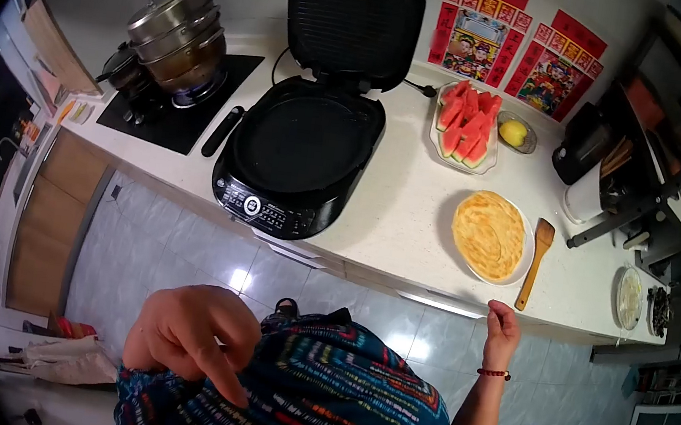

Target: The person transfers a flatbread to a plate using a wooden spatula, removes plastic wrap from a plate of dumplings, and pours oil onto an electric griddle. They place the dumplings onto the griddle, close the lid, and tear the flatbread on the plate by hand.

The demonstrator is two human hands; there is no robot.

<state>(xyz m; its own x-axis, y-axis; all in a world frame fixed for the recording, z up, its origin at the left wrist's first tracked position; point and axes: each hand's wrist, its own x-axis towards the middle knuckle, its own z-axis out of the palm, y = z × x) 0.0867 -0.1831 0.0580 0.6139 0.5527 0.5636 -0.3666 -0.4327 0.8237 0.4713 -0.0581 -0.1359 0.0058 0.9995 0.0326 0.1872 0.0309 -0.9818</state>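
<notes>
My left hand (198,335) is raised close to my chest, its index finger stretched down and the others loosely bent; no object shows in it. My right hand (503,328) hangs by the counter's front edge, fingers curled together with nothing visible in them. Closest to it are a round golden flatbread (488,236) on a white plate (529,257) and a wooden spatula (534,266) lying beside the plate. An electric griddle (303,136) stands on the counter with its lid (353,23) raised. Its black cooking surface holds no food.
A steamer pot (177,35) sits over a lit burner on the black hob (173,120), beside a smaller dark pot (123,67). Behind the flatbread are watermelon slices (466,122) on a dish and a yellow fruit (513,132). A dark rack (662,158) borders the right.
</notes>
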